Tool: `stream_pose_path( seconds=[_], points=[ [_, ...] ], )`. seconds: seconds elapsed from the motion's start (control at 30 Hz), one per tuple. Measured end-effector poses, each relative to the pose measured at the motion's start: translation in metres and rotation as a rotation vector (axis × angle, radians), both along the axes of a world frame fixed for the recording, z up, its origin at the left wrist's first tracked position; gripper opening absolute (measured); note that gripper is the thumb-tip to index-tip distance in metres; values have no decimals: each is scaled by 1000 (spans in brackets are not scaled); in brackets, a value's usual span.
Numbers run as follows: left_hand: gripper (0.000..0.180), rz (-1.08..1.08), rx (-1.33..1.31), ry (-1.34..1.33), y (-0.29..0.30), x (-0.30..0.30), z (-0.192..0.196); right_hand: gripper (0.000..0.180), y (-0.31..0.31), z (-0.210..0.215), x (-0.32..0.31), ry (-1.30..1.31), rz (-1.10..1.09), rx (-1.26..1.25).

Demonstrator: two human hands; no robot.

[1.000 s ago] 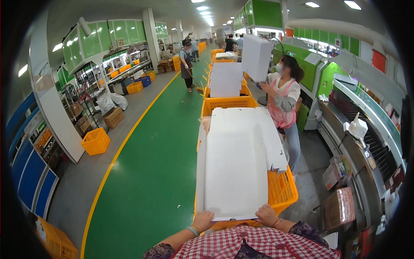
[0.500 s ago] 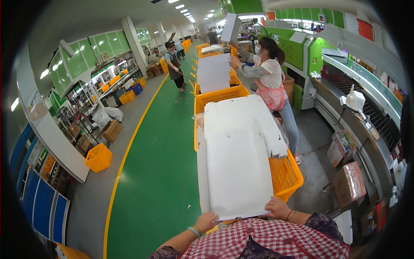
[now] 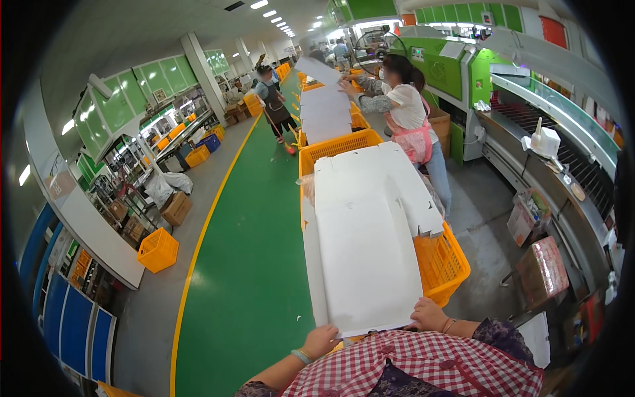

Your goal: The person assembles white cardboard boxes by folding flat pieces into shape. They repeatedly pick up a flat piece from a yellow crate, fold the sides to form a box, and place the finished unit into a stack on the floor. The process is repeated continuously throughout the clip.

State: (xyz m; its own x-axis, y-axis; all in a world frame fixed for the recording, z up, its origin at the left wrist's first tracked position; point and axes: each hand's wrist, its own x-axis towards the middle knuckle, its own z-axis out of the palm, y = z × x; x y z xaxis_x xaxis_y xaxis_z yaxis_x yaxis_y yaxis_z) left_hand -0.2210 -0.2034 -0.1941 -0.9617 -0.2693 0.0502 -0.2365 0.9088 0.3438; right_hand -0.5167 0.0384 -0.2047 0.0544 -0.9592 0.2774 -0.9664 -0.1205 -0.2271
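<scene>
Hands, left (image 3: 322, 341) and right (image 3: 430, 314), grip white flat sheet (image 3: 367, 251) over orange crate (image 3: 442, 264).

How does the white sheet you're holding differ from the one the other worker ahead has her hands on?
The white sheet in my left hand and right hand is nearest and looks largest; the far white sheet looks smaller. Mine shows notched, cut-out edges; the far one looks plainly rectangular. Mine is gripped at its near edge; a co-worker reaches toward hers from the side. Both lie flat over orange crates.
</scene>
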Motion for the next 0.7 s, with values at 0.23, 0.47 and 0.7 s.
stream_pose_path(
  seconds=[0.23,0.47,0.7],
  points=[
    [27,37,135,-159,-8,-3,11,30,1,7,-1,-57,-38,54],
    [28,18,123,-329,-15,-13,15,32,-1,8,-3,-98,-70,73],
    [25,32,230,-323,-12,-10,16,26,3,-8,-7,-97,-77,157]
  ],
)
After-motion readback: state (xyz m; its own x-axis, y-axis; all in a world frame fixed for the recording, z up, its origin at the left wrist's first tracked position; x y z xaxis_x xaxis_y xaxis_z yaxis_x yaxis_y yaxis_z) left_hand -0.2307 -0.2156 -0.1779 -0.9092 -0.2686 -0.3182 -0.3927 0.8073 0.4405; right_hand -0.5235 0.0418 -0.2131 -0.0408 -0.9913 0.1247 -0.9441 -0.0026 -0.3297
